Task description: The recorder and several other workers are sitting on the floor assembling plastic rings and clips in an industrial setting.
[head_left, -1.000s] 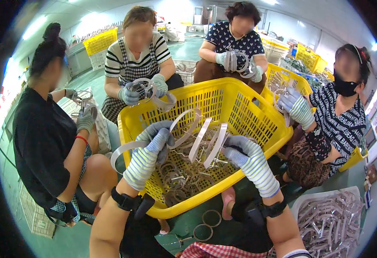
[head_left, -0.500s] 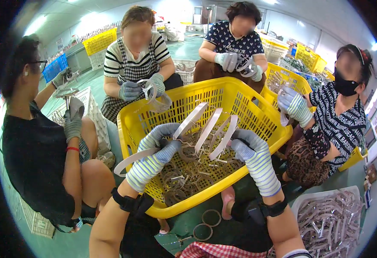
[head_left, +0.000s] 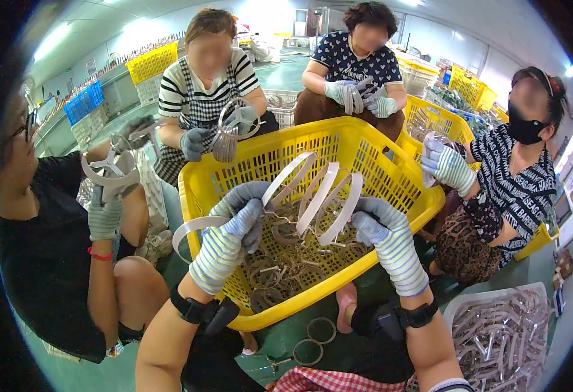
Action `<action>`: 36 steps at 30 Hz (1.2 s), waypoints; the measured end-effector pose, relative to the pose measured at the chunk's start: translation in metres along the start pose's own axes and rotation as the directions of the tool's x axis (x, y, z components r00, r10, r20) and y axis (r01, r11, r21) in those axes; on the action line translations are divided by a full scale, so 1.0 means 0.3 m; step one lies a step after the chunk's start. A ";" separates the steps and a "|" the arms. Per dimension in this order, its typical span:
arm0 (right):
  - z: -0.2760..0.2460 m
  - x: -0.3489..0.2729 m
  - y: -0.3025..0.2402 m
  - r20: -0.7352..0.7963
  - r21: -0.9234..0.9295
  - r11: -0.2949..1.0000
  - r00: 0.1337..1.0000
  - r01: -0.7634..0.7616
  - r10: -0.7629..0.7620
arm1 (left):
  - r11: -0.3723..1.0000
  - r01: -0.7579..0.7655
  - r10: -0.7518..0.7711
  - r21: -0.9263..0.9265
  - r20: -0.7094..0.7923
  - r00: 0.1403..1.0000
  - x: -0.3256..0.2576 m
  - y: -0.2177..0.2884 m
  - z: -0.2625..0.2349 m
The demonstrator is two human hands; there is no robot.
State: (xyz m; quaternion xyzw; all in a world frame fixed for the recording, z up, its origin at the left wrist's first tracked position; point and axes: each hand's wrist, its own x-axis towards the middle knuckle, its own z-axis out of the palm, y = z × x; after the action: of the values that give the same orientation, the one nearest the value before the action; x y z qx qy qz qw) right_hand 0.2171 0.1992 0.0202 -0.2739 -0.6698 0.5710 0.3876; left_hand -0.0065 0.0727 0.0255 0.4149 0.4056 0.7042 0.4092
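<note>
Two gloved hands hold a set of pale curved bands above a yellow basket.

The left hand (head_left: 234, 225), in a striped work glove, grips one end of the white curved bands (head_left: 319, 196); a loose band loops out beside its wrist. The right hand (head_left: 384, 232) is closed on the other end. The bands hang fanned between both hands, over the yellow plastic basket (head_left: 365, 140) that holds metal rings and clips. Four seated people around the basket handle similar pieces. A white tray of curved parts (head_left: 502, 326) lies at lower right.
</note>
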 end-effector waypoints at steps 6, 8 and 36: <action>0.003 -0.005 -0.010 -0.031 -0.041 0.999 0.999 0.026 -0.027 | 0.993 -0.013 0.017 0.121 -0.026 1.000 -0.006 0.024 0.006; -0.004 0.000 -0.004 -0.032 -0.042 0.998 0.999 0.040 -0.042 | 0.967 -0.022 0.028 0.254 -0.021 0.999 -0.012 0.025 0.019; -0.034 0.011 0.122 0.275 0.529 0.767 0.928 -0.365 0.252 | 0.886 -0.089 0.149 0.455 -0.097 0.984 -0.011 -0.020 0.011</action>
State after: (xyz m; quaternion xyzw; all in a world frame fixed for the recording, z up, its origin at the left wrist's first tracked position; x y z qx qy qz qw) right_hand 0.2209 0.2148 -0.0143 -0.1969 -0.4468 0.8241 0.2874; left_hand -0.0009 0.0727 0.0202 0.4760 0.5564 0.6406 0.2311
